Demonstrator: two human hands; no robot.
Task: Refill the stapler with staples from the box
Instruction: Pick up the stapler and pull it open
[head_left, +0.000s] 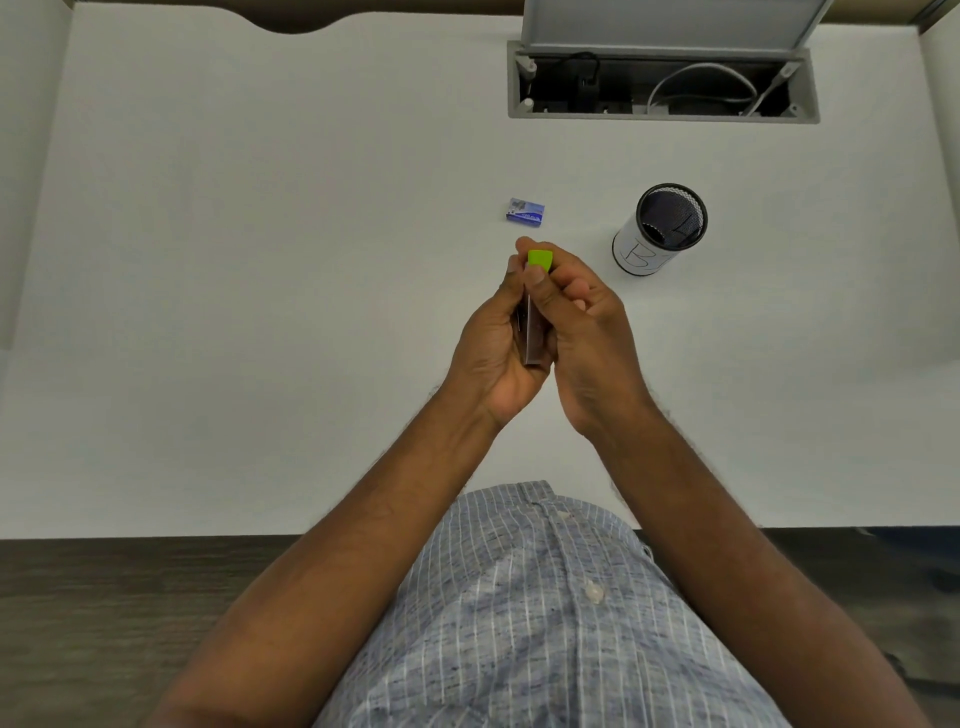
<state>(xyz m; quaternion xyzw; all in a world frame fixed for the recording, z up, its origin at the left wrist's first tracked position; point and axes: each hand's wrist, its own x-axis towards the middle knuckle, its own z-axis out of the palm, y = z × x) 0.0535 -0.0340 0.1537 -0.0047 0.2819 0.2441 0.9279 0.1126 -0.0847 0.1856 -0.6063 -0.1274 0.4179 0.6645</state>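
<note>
Green plastic marks the far tip of the stapler (535, 306), which is held above the white desk (260, 260) between both hands; the left hand (493, 348) is wrapped round its dark body, while the right hand (582, 322) pinches the green end; the blue staple box (525, 211) lies closed (as far as can be told) just beyond the hands, near a mesh pen cup (662, 228); no staples are seen out, so loading is judged still ahead.

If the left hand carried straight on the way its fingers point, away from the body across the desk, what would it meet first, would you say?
Most likely the staple box, which lies on the white desk just beyond the left hand gripping the stapler. The hand may be raised above the desk, so it could pass over the box.
</note>
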